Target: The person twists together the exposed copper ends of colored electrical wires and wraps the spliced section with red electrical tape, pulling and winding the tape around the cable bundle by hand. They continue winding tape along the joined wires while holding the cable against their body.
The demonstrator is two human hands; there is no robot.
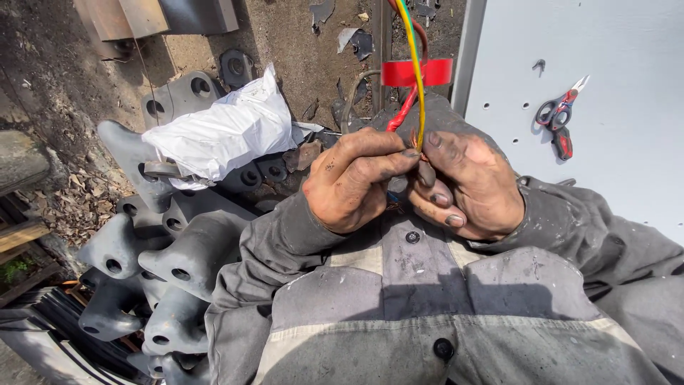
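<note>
A yellow-green wire [414, 68] and a red wire [400, 114] run down from the top of the view to my hands, just above my grey work jacket. My left hand [356, 182] pinches the end of the yellow-green wire between thumb and forefinger, where bare copper strands show. My right hand [467, 185] closes around the same wire ends from the right, its fingers curled against my left hand. Both hands are dirty with dark grime. A roll of red tape [417, 72] sits around the wires above my hands.
Small scissors with red-and-black handles [561, 117] lie on a light grey metal panel [613, 142] at the right. A white plastic bag [224, 132] rests on a pile of grey cast metal parts [178, 249] at the left. Dirt ground lies beyond.
</note>
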